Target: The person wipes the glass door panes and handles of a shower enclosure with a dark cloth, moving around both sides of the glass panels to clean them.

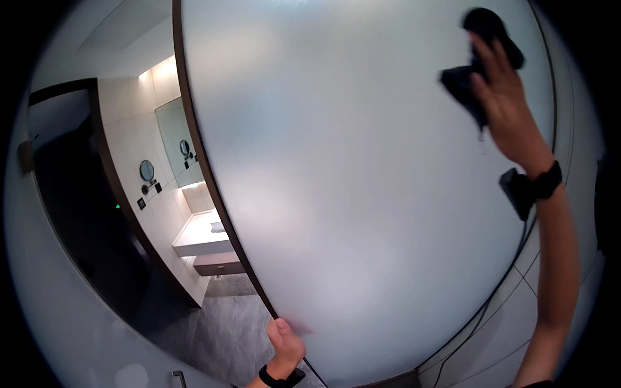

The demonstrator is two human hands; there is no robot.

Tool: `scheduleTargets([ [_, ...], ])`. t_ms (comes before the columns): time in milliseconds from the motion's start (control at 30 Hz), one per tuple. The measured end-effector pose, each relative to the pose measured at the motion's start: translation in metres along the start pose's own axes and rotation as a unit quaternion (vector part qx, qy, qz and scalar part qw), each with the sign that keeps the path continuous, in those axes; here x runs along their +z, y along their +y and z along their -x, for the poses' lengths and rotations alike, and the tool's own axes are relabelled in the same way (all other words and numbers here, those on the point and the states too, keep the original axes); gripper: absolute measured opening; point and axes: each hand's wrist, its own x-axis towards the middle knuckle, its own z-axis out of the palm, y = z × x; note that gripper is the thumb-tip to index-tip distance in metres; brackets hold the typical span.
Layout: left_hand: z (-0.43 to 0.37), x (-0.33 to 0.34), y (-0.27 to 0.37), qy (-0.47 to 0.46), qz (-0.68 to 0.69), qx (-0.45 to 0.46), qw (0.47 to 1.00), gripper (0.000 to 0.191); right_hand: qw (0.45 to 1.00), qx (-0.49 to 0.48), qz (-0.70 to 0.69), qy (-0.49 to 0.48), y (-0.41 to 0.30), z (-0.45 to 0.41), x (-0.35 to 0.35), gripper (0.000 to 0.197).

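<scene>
A large frosted glass panel [368, 169] with a dark narrow frame [213, 184] fills most of the view before me. High on its right side, my right hand [507, 104] presses a black cloth [485, 22] to the glass. The cloth is bunched above the fingers and hangs in a point beside the palm; motion blurs both. Low down, my left hand [286, 342] grips the panel's dark edge, thumb on the near face. A faint smudge shows through the glass beside it, likely its fingers behind. Each wrist wears a black band.
Left of the panel, an opening shows a white washbasin counter [196, 230], a drawer [218, 264], a wall mirror [177, 140] and a round magnifying mirror [147, 170]. Grey floor tiles [233, 330] and a dark doorway [82, 194] lie there. A black cable [478, 315] hangs from my right wrist.
</scene>
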Motion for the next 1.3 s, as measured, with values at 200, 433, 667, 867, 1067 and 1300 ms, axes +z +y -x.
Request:
scheduleTargets([
  [200, -0.002, -0.001, -0.021, 0.033, -0.062, 0.018, 0.997, 0.062, 0.997, 0.071, 0.002, 0.019, 0.129, 0.061, 0.035, 0.058],
  [433, -0.01, 0.001, -0.018, 0.049, -0.034, 0.04, 0.997, 0.057, 0.973, 0.216, -0.081, 0.025, 0.195, 0.127, 0.056, 0.065],
  [667, -0.005, -0.006, -0.027, 0.02, 0.004, 0.039, 0.999, 0.043, 0.954, 0.293, -0.028, 0.057, 0.211, 0.138, 0.056, 0.067],
  [867, -0.014, -0.007, -0.005, 0.008, 0.012, 0.039, 0.999, 0.022, 0.971, 0.223, -0.081, 0.018, 0.079, 0.073, 0.024, 0.063],
  [1067, -0.011, -0.019, -0.018, 0.003, -0.008, 0.05, 0.999, 0.019, 0.999, 0.001, -0.024, -0.024, -0.209, 0.021, 0.003, 0.065],
  [1300, -0.012, -0.005, -0.018, -0.007, 0.017, 0.073, 0.997, 0.036, 0.991, -0.089, -0.064, -0.081, -0.319, -0.002, -0.027, 0.071],
])
